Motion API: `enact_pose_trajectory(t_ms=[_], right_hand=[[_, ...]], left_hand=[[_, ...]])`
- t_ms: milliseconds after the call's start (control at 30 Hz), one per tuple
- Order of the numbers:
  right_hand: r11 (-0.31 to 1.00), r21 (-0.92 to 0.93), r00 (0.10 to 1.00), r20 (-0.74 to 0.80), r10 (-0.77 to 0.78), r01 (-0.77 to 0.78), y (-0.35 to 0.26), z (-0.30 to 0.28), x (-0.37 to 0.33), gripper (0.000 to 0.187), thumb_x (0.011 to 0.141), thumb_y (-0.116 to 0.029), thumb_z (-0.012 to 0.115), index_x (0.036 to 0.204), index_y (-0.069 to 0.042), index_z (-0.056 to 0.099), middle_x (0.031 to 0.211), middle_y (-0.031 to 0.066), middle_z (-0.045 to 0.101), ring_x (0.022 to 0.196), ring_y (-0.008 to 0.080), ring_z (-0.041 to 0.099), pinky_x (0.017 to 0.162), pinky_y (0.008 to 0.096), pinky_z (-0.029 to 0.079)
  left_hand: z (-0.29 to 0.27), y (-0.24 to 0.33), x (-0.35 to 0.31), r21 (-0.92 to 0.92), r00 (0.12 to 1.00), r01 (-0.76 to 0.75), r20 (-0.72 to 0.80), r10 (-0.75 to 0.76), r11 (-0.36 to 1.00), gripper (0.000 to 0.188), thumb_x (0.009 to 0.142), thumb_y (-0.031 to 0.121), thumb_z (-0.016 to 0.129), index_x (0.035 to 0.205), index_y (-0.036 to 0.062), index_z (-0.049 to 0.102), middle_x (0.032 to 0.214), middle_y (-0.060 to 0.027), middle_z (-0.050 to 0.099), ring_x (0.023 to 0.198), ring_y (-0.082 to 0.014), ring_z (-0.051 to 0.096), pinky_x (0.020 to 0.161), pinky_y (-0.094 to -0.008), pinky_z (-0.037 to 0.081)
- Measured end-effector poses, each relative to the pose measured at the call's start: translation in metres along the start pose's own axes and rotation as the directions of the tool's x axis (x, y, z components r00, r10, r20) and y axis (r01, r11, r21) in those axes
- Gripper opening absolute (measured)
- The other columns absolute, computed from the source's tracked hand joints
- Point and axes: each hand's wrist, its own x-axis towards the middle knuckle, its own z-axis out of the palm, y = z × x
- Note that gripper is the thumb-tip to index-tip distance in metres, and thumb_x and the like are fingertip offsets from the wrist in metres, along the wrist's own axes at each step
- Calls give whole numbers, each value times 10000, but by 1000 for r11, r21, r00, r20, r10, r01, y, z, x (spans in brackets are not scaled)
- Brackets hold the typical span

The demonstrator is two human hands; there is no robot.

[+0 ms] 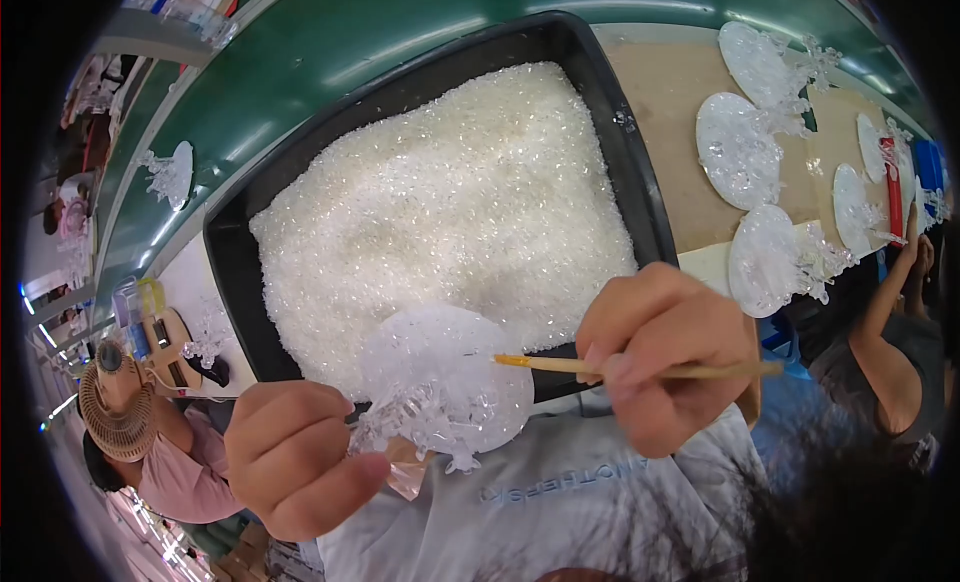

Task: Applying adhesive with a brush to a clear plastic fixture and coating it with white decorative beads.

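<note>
My left hand (295, 460) is closed at the edge of a round, frosted white disc (445, 367) with clear, branching plastic-like pieces clustered on its lower part. The disc is tilted over the near rim of a black tray (640, 172). Between the thumb and fingers of my right hand (665, 357) is a thin wooden stick (560, 364), its orange tip pointing left. That tip is at the right part of the disc; whether it touches the surface I cannot tell. Glittering white flakes (440, 202) are heaped in the tray behind the disc.
Several similar discs, one of them a white disc (740, 150), stand on brown board (660, 92) at the right. Another disc (180, 175) rests on the green surface (250, 92) at the far left. People sit at both sides; a small fan (117, 407) is at the left.
</note>
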Motion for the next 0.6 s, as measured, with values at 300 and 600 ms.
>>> enact_pose_trajectory(t_ms=[300,600], right_hand=[[997,-75,995,-104,13,-20,-5,7,-3,175,687,89,597,834,-7,590,803,176,613,551,239,602,474,306,512],[996,-88,992,-122,13,-24,-5,16,1,149,669,55,640,781,-37,604,767,153,633,544,256,630,454,318,519]], left_hand=[[-38,25,-60,-358,530,830,270,-804,427,324,883,156,604,1118,-56,536,776,-159,623,643,-221,627,574,-291,519],[-51,14,-64,-428,47,879,514,-857,-209,291,916,175,605,1104,-43,562,836,-163,636,733,-214,654,674,-332,564]])
